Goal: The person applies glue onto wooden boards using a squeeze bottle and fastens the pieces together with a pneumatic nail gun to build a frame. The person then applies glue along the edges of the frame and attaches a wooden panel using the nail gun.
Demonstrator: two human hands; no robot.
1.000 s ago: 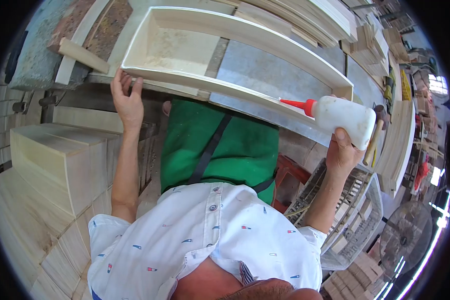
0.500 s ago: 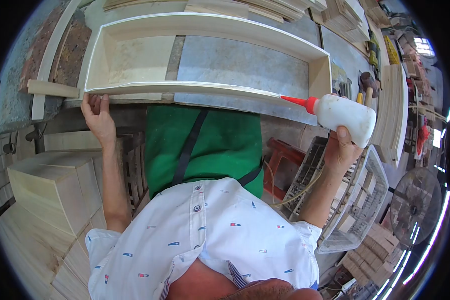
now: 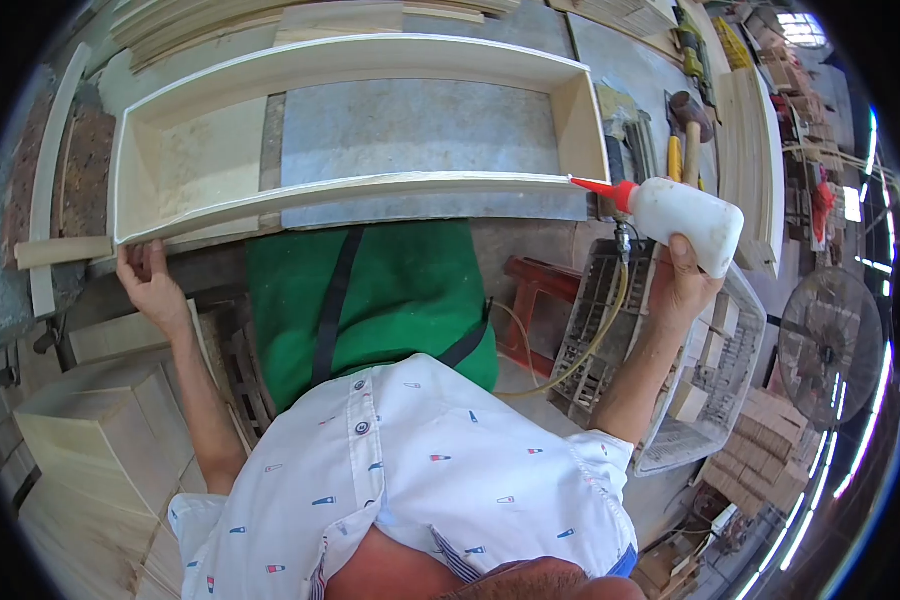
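Observation:
A long rectangular wooden frame (image 3: 370, 188) lies on the bench, with a white line of glue along its upper edges. My right hand (image 3: 682, 278) is wrapped round a white bottle (image 3: 686, 222) with a red nozzle. The bottle is tilted on its side, and its tip is at the near edge close to the frame's right corner. At the near left corner, the fingertips of my left hand (image 3: 155, 288) touch the frame's outer side; whether they grip it is hard to tell.
Wooden strips (image 3: 200, 30) are stacked behind the frame. A mallet (image 3: 692, 135) and other tools lie to its right. Stacked boxes (image 3: 105, 420) stand at the lower left, a plastic crate (image 3: 705, 400) at the right, and a fan (image 3: 832, 345) beyond it.
The view has shifted, with the frame now lower and further left. The bottle's tip has travelled right along the near edge to the corner. My left hand stays at the left corner.

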